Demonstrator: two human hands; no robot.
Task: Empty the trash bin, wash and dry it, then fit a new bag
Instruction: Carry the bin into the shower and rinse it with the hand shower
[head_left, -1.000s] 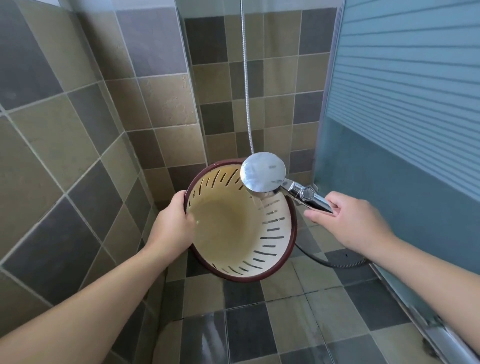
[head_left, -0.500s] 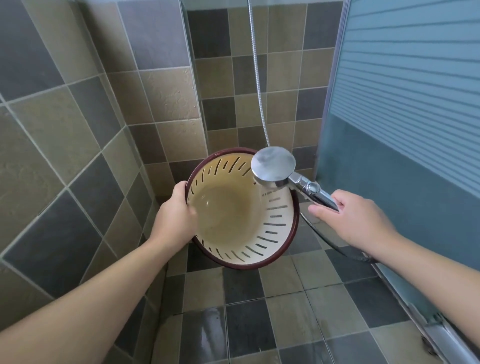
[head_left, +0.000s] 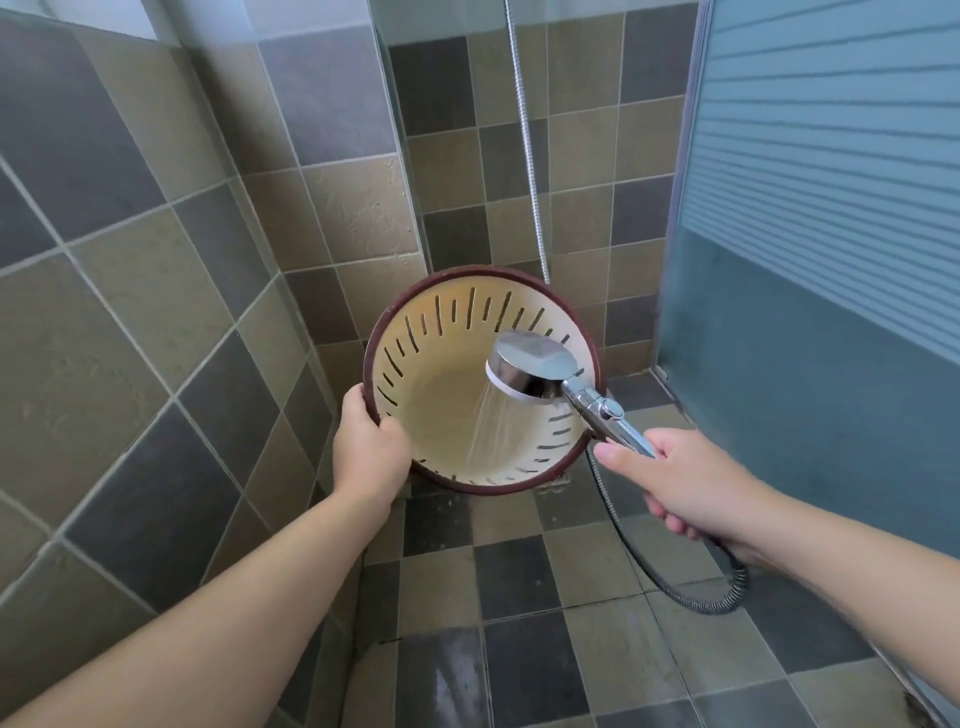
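Head view: tiled shower stall, frosted glass door at right. Slotted cream trash bin with maroon rim held off the floor, tilted, mouth toward camera. Left hand gripping rim at lower left, thumb inside. Right hand curled round handle of chrome shower head. Spray striking bin's inner wall. Metal hose looping below right wrist. Floor tiles wet.

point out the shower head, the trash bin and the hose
shower head (head_left: 532, 364), head view, on its chrome back.
trash bin (head_left: 447, 410), head view, on its cream inner bottom.
hose (head_left: 618, 525), head view, on the stretch below the handle.
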